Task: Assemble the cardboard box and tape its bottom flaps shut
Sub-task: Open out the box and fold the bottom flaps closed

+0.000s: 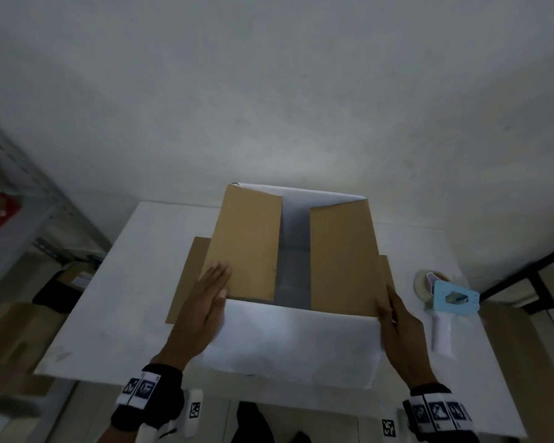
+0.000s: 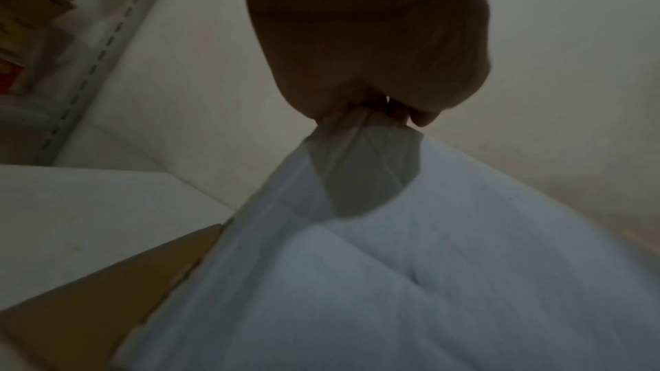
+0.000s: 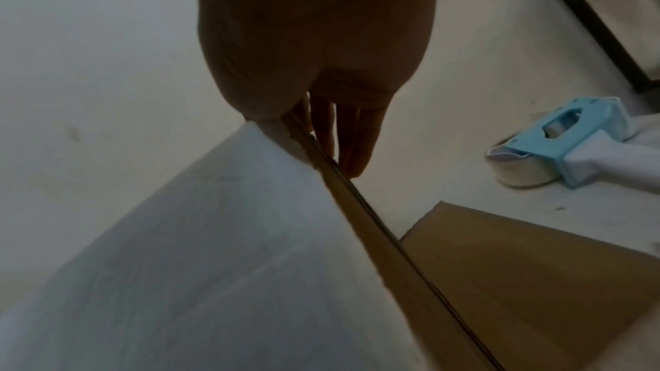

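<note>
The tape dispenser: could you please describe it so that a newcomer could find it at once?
Start at the white table with the cardboard box standing in its middle. Right of the box, beyond the right hand, lies the tape dispenser. Its light blue body, white handle and tape roll set it apart from the brown and white cardboard.

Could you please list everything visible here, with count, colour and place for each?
cardboard box: one, white outside and brown inside, standing in the middle of the table with its upper flaps part folded.
tape dispenser: one, light blue with a white handle, lying on the table right of the box.
table: one, white, under the box.
metal shelving: one, grey, at far left, with brown cartons stacked below it.
wall: white, behind the table.
left hand: one, fingers straight, pressing the box's left brown flap.
right hand: one, fingers straight along the box's right edge.
</note>
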